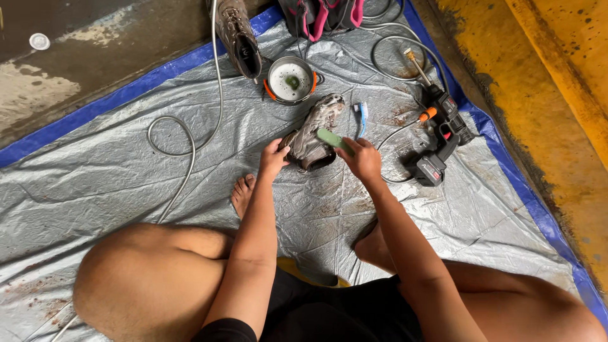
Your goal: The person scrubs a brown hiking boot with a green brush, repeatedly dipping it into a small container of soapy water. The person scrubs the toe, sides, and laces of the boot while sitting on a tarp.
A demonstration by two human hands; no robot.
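A soapy grey-brown boot [315, 130] lies on a silver tarp [114, 171] in front of me. My left hand [273, 159] grips its heel end. A green brush [334, 140] rests against the boot's side, held in my right hand [362, 158]. A blue toothbrush [361, 118] lies just right of the boot. Behind it stands a small pot [291, 80] with orange handles, full of foamy water.
A second boot [239, 37] lies at the back, with pink and black shoes [322, 14] beside it. A black and orange cordless sprayer [440, 136] with a hose [183, 142] lies to the right. My bare feet and knees rest on the tarp. A yellow wall [544, 76] rises on the right.
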